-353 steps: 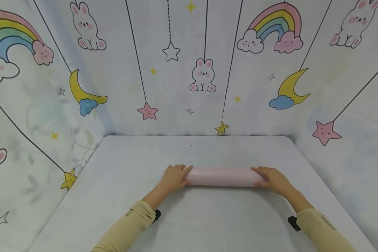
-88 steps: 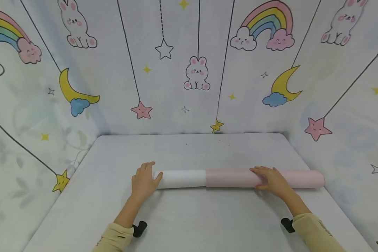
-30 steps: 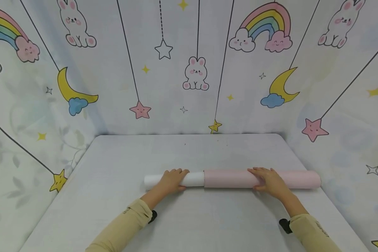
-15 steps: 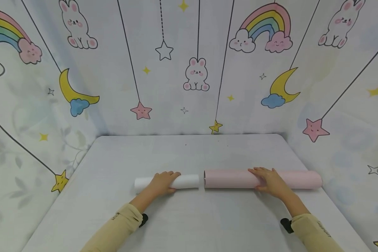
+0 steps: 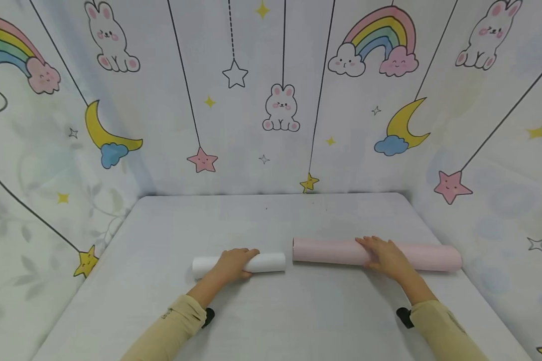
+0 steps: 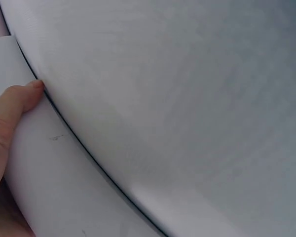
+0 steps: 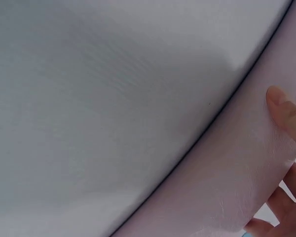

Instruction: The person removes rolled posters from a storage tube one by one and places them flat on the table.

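A white rolled sheet (image 5: 271,262) lies crosswise on the table, left of centre. My left hand (image 5: 234,264) grips it around its middle; in the left wrist view the thumb (image 6: 12,106) presses along the near side of the white roll (image 6: 49,168). To the right is a longer, thicker pink roll (image 5: 327,251), its open left end a small gap from the white one. My right hand (image 5: 386,256) holds the pink roll from above near its middle. The right wrist view shows thumb and fingers on either side of the pink surface (image 7: 222,168).
The table (image 5: 271,321) has a pale cover and rounded far corners. Behind and beside it hangs a white curtain (image 5: 171,120) printed with rabbits, stars, moons and rainbows. The pink roll's right end reaches the table's right edge.
Earlier the white roll stuck out of the pink one. My left hand took it around the middle and drew it out leftward. Since then the pink roll's left end has swung slightly away from me.
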### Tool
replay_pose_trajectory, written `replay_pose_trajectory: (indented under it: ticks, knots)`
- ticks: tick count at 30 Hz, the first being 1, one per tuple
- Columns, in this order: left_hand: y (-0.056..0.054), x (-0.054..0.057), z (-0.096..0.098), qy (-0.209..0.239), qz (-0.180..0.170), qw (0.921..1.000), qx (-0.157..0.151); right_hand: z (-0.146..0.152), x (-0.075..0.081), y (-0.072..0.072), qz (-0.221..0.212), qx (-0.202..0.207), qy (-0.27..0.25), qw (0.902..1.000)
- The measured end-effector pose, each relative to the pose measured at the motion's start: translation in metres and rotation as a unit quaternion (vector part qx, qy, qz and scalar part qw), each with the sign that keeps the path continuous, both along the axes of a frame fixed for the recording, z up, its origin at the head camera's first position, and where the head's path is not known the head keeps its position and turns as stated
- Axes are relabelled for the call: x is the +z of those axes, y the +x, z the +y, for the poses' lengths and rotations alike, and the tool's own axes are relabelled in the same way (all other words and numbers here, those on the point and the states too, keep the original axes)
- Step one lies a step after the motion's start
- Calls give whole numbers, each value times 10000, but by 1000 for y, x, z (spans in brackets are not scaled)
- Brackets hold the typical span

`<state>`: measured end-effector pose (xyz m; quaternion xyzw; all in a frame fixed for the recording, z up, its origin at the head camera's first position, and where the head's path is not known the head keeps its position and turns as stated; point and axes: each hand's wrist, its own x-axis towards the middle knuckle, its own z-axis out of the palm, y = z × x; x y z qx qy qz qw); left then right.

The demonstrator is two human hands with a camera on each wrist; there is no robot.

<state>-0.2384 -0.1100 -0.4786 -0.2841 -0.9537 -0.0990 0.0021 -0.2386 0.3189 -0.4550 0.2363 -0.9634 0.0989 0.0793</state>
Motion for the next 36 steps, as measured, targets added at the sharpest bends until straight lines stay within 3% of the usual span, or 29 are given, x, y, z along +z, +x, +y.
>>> replay_pose_trajectory:
  ticks: [8, 19, 26, 32, 36]
  knots:
    - [4, 3, 5, -368, 26, 9993, 25, -4, -3, -22, -52, -310, -13, 9995]
    - [10, 3, 5, -312, 223, 9991, -167, -3, 4, -53, -571, -897, 97, 9943]
    - [10, 0, 4, -247, 354, 9990, -151, 2, 4, -74, -496, -1137, 463, 9912]
    - [10, -2, 3, -189, 382, 9990, -144, 2, 5, -84, -768, -1562, 354, 9841]
    - [11, -1, 2, -169, 397, 9989, -161, 2, 4, -86, -716, -1787, 429, 9804]
